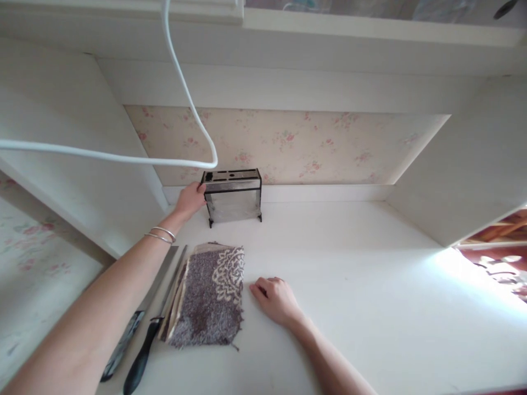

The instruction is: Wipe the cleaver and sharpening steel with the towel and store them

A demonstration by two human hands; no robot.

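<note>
My left hand [191,200] reaches to the back of the counter and grips the left side of a knife block [234,204]. The block has a dark-edged slotted top, a pale, see-through-looking front and small black feet. It stands upright near the back wall, with no knives showing in its slots. My right hand [276,299] rests on the counter with its fingers curled in and nothing visible in them. Just left of it lies a folded purple-brown cloth [206,307] with a cream lace-like pattern and frayed edges.
A long-bladed knife [125,341] and a honing steel [142,359] with a black handle lie left of the cloth, partly under my left forearm. A white cable [102,155] crosses the upper left view. The white counter [354,285] sits beneath an overhanging cabinet [288,46].
</note>
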